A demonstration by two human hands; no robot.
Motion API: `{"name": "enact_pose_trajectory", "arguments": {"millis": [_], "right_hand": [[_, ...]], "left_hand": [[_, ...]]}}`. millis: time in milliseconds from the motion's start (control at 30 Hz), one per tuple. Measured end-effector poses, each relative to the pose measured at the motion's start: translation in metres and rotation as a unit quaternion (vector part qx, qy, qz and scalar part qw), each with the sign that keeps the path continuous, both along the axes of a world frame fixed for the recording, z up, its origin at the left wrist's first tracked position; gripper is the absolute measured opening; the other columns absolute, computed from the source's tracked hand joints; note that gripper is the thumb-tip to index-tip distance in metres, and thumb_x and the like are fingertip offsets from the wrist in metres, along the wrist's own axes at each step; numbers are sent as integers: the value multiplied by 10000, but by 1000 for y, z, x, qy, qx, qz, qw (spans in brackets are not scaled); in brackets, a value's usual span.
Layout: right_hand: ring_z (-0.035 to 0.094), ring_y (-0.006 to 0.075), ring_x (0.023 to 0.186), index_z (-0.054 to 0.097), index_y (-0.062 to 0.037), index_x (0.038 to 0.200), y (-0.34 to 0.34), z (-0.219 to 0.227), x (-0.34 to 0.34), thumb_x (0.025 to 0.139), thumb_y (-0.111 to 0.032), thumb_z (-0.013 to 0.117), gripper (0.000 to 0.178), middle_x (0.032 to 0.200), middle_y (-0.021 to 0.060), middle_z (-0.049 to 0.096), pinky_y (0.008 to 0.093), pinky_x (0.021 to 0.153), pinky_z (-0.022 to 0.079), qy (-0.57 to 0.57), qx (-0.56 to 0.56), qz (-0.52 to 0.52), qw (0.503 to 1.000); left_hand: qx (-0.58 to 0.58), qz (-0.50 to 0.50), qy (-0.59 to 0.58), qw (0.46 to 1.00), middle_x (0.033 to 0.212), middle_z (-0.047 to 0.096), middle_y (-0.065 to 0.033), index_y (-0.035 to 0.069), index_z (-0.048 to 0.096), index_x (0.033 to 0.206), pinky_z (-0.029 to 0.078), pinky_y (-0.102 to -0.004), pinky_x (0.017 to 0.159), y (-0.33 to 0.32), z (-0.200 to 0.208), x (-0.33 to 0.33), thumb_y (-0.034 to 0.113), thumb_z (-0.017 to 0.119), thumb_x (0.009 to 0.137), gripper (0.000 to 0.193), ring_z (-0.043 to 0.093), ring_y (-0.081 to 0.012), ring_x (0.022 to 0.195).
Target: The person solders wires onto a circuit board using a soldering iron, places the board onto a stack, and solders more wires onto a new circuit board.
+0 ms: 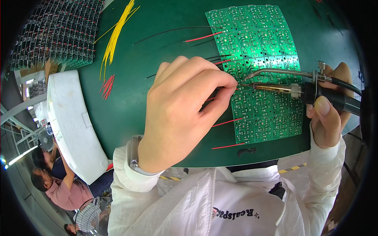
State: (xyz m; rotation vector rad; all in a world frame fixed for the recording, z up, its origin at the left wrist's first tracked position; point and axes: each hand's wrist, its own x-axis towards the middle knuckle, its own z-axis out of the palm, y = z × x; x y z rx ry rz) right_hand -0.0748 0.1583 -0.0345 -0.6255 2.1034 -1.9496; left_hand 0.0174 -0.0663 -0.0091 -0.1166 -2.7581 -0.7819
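A panel of green circuit boards lies on the green table. Red wires and black wires stick out from its left edge. My left hand is over that edge, thumb and forefinger pinched on a thin wire whose colour is mostly hidden. My right hand grips the black handle of a soldering iron from the right. Its tip points at the board just beside my left fingertips. A curved metal solder-feed tube, clamped to the iron, ends close to the tip.
Yellow wires and short red wires lie on the table to the left. Stacked circuit panels fill the far left corner. A white foam piece borders the left edge. Beyond it are co-workers and a fan.
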Motion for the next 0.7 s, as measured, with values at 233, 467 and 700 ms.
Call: {"name": "enact_pose_trajectory", "arguments": {"millis": [233, 467, 700], "right_hand": [[390, 56, 545, 393, -47, 855, 0, 0, -1, 704, -276, 671, 391, 771, 53, 413, 163, 469, 302, 20, 6, 8, 1000], [343, 55, 534, 390, -48, 837, -7, 2, 0, 691, -298, 674, 405, 746, 44, 395, 180, 460, 252, 35, -8, 2, 999], [327, 64, 552, 379, -52, 829, -10, 1, 1, 678, -321, 674, 428, 735, 34, 369, 196, 465, 249, 21, -14, -17, 1000]], "left_hand": [[-3, 4, -1, 1000, 782, 625, -5, 64, 662, 789, 351, -236, 508, 1, 1, 0, -54, 704, 647, 189, 536, -120, 687], [-13, 3, 8, 1000, 777, 617, -6, 63, 652, 787, 352, -237, 507, 1, 1, 0, -49, 711, 645, 190, 530, -125, 679], [-7, 2, 3, 1000, 785, 620, -6, 66, 649, 796, 365, -243, 512, 0, 0, 0, -37, 716, 658, 185, 537, -126, 695]]}}
